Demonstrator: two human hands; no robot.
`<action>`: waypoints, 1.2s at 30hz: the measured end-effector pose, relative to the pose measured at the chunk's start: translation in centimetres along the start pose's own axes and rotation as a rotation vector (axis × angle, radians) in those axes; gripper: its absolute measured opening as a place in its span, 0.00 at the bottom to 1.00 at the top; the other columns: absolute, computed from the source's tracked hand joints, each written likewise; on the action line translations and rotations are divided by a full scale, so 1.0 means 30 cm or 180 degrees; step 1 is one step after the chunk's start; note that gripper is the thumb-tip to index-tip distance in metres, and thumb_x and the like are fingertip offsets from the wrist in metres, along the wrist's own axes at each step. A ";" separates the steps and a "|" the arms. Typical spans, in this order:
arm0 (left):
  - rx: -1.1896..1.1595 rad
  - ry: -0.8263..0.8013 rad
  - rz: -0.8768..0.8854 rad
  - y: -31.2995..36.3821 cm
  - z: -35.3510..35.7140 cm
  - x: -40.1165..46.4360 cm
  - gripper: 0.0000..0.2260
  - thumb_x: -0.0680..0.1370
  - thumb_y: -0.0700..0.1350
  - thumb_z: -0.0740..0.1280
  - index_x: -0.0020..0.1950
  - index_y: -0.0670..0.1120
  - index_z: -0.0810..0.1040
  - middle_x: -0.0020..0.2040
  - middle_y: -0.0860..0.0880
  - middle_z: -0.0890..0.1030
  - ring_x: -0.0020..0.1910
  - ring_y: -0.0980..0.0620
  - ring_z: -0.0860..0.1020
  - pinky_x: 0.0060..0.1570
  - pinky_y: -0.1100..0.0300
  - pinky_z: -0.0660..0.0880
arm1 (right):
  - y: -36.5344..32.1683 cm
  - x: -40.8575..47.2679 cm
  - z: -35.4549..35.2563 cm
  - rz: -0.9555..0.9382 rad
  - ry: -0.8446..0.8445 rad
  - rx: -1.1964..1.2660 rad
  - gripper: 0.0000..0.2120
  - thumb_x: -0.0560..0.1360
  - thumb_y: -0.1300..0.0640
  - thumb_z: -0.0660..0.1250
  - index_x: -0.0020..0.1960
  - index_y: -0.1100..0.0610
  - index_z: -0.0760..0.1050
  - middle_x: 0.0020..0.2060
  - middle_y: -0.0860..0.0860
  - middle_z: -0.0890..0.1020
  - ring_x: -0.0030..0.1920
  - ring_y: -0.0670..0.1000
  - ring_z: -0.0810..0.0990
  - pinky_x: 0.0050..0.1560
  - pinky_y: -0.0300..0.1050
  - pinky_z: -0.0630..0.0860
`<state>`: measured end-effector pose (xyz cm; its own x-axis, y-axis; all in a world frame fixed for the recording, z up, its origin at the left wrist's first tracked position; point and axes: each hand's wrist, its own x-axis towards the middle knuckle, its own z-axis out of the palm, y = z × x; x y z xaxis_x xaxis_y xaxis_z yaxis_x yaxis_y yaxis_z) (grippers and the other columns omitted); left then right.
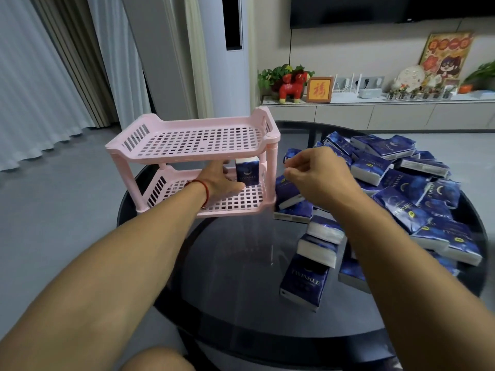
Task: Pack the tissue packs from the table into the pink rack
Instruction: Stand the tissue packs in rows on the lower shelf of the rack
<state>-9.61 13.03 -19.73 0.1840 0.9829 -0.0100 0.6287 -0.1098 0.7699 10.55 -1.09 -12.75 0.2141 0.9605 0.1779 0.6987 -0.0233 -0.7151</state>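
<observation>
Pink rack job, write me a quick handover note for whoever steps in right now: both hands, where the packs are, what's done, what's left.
Left hand: inside the lower tier of the pink rack, fingers against the one upright tissue pack at the tier's right end; whether it grips the pack cannot be told.
Right hand: above the pile of tissue packs, fingers loosely curled, holding nothing visible.
Done: one pack stands in the lower tier.
Left: the top tier holds nothing; the pile on the right half of the dark glass table has yet to go into the rack.
</observation>
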 end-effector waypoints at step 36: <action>-0.1809 -0.0082 -0.0472 0.177 0.078 -0.608 0.12 0.74 0.27 0.68 0.53 0.40 0.78 0.49 0.40 0.86 0.44 0.45 0.84 0.40 0.55 0.82 | 0.156 -0.208 -0.169 -0.0380 0.0050 -0.1185 0.07 0.78 0.54 0.69 0.53 0.53 0.84 0.46 0.51 0.85 0.50 0.55 0.82 0.53 0.55 0.79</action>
<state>-7.87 -5.81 -16.96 0.1478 0.9770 -0.1538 0.1468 0.1321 0.9803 15.94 -8.59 -13.79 0.1247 0.9582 0.2573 0.9185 -0.0135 -0.3951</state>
